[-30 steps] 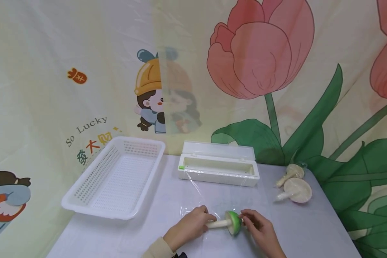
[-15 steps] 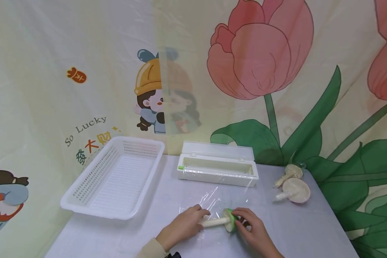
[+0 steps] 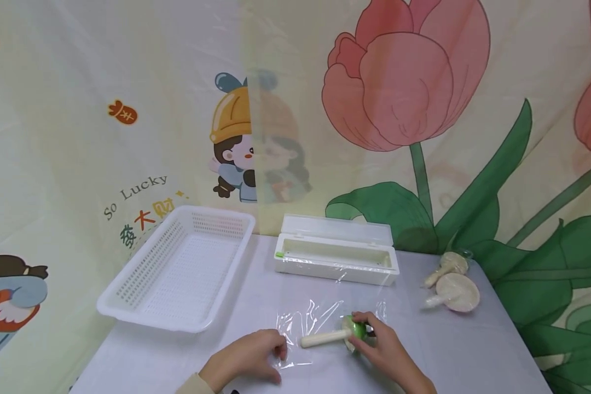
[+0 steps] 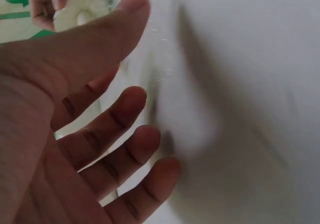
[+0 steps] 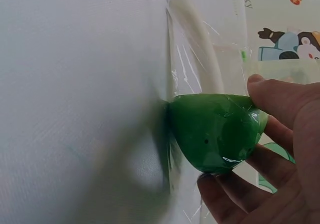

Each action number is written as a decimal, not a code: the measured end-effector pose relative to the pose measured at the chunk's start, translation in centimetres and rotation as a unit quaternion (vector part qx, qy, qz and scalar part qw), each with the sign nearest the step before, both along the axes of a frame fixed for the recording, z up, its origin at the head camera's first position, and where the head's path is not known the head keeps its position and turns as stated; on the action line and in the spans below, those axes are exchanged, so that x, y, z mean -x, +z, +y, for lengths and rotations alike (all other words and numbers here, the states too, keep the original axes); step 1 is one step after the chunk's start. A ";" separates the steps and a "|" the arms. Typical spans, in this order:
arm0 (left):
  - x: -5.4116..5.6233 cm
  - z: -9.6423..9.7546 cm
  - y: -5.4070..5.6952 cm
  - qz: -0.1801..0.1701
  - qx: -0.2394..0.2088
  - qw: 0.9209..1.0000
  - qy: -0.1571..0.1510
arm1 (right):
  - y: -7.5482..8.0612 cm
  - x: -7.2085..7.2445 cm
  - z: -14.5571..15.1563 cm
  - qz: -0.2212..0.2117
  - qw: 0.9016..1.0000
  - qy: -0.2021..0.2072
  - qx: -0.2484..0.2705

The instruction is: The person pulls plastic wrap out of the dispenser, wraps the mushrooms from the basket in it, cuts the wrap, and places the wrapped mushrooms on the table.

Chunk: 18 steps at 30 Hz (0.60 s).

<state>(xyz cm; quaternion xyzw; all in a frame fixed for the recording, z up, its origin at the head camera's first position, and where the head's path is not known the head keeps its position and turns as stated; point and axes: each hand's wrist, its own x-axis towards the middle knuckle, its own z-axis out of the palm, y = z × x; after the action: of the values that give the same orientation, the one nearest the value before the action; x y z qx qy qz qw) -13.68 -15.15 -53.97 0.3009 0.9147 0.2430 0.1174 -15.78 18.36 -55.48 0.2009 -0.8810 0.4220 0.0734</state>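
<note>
A mushroom with a green cap and a long white stem (image 3: 325,338) lies on its side on a sheet of clear cling film (image 3: 295,323) spread on the table. My right hand (image 3: 386,345) grips the cap; in the right wrist view thumb and fingers lie around the shiny green cap (image 5: 215,131), with film along it. To the left of the stem's end is my left hand (image 3: 248,355), by the film's left edge. In the left wrist view its fingers (image 4: 135,144) are loosely bent, thumb apart, nothing between them.
Behind the film stands a long white box (image 3: 335,273) with its lid raised. A white perforated basket (image 3: 187,273) is at left. Near the table's right edge lie two pale mushrooms in clear film, one (image 3: 458,293) in front of the other (image 3: 455,261). A printed curtain hangs behind.
My left hand has let go of the stem and moved left, to the film's edge. My right hand has shifted from the cap's far side to a grip around it.
</note>
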 end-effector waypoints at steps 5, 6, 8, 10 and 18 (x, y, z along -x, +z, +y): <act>-0.3 -0.3 -0.4 0.032 0.033 0.999 -0.021 | 0.2 0.1 0.1 -0.011 1.000 -0.009 -0.002; -0.2 -0.4 -0.4 0.038 0.037 0.998 -0.023 | 0.2 0.1 0.2 -0.013 1.000 -0.008 -0.004; 0.0 -0.6 -0.3 0.051 0.037 0.998 -0.026 | 0.2 0.1 0.2 -0.014 1.000 -0.002 -0.005; 0.3 -0.8 -0.1 0.053 0.028 0.998 -0.021 | 0.1 0.1 0.3 -0.013 1.000 0.005 -0.009; 1.8 -1.1 1.5 0.094 -0.027 0.995 0.029 | 0.0 0.3 0.5 -0.031 0.999 0.006 -0.024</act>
<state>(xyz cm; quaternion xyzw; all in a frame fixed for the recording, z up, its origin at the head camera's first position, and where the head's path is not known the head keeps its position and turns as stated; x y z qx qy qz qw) -15.46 -16.21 -52.43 0.2993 0.9230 0.2412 0.0156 -16.05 18.87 -55.53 0.1947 -0.8915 0.4071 0.0383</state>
